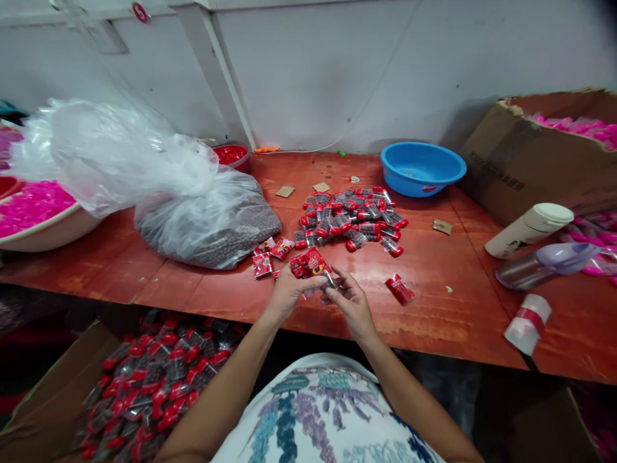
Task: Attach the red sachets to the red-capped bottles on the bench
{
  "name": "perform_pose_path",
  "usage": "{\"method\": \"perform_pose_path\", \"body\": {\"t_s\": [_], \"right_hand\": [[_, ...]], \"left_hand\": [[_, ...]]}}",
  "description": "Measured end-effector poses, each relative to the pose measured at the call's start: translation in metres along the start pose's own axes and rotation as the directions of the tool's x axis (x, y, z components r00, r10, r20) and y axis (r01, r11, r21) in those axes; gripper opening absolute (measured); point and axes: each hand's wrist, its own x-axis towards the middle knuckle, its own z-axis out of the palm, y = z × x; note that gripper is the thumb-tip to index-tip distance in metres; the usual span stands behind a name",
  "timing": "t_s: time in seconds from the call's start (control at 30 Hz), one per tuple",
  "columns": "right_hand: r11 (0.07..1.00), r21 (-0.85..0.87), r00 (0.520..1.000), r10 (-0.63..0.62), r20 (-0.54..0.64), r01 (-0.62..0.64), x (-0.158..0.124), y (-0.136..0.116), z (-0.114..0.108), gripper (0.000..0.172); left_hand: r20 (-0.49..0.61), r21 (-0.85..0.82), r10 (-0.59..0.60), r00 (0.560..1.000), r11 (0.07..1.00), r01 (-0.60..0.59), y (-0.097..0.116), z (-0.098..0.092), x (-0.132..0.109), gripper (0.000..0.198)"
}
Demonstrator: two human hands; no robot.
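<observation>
My left hand [288, 289] is closed on a small stack of red printed labels [309, 262] held above the front edge of the red-brown table [144, 270]. My right hand [349, 297] pinches a small clear packet [330, 278] right beside those labels. A few loose red labels [268, 254] lie on the table just left of my hands. One filled red-capped packet [400, 289] lies to the right. A heap of filled red-capped packets [351, 218] sits further back.
A clear plastic bag of dark beads [212, 225] lies at left, a bowl of pink pieces [36, 215] beyond it. A blue basin [421, 168] and a cardboard box [525, 154] stand behind; bottles [530, 231] at right. A carton of finished packets [154, 386] sits below the table.
</observation>
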Motion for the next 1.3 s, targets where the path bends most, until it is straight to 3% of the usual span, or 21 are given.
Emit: {"method": "perform_pose_path", "body": {"t_s": [0.13,0.23,0.33,0.47,0.57,0.67,0.8,1.0,1.13,1.2,1.3], "right_hand": [[0.998,-0.058,1.000,0.022,-0.008,-0.022,-0.006,0.004,-0.007,0.052],[0.996,-0.081,0.999,0.041,0.005,-0.041,-0.010,0.009,-0.014,0.051],[0.989,-0.127,0.995,0.089,0.050,-0.082,-0.012,0.010,-0.024,0.048],[0.954,-0.296,0.995,0.074,0.068,-0.051,-0.011,0.005,-0.035,0.046],[0.920,-0.392,0.999,0.019,0.036,-0.003,-0.011,0.000,-0.034,0.045],[0.971,-0.225,0.996,0.083,-0.010,-0.083,-0.013,-0.001,-0.026,0.050],[0.988,-0.058,0.988,0.140,-0.072,-0.144,-0.015,0.001,-0.022,0.054],[0.978,-0.178,0.994,0.101,-0.032,-0.105,-0.014,0.008,-0.027,0.045],[0.970,-0.217,0.994,0.100,-0.051,-0.108,-0.014,0.013,-0.033,0.037],[0.956,-0.273,0.992,0.090,-0.087,-0.111,-0.013,0.013,-0.046,0.038],[0.861,-0.506,0.965,-0.085,-0.248,-0.054,-0.013,0.006,-0.082,0.039]], "left_hand": [[-0.076,-0.031,0.030,0.997,0.999,-0.032,-0.003,0.004,-0.002,0.039],[-0.028,-0.002,0.007,1.000,1.000,-0.007,-0.011,0.004,-0.004,0.028],[0.010,0.030,-0.037,0.999,0.999,0.037,-0.022,0.002,-0.004,0.029],[-0.117,-0.028,-0.019,0.993,0.999,0.016,-0.035,0.004,-0.003,0.041],[-0.178,-0.050,-0.003,0.984,0.999,-0.006,-0.041,0.009,-0.004,0.039],[-0.145,0.000,-0.020,0.989,1.000,0.020,-0.043,0.013,-0.007,0.043],[-0.069,-0.025,-0.076,0.995,0.997,0.075,-0.041,0.014,-0.012,0.064],[-0.053,-0.062,-0.123,0.991,0.991,0.120,-0.048,0.012,-0.011,0.046],[0.040,-0.102,-0.169,0.985,0.980,0.172,-0.057,0.009,-0.009,0.029],[0.064,-0.186,-0.239,0.969,0.951,0.247,-0.057,0.006,-0.009,0.028],[0.057,-0.285,-0.346,0.937,0.894,0.347,-0.054,-0.001,-0.009,0.038]]}}
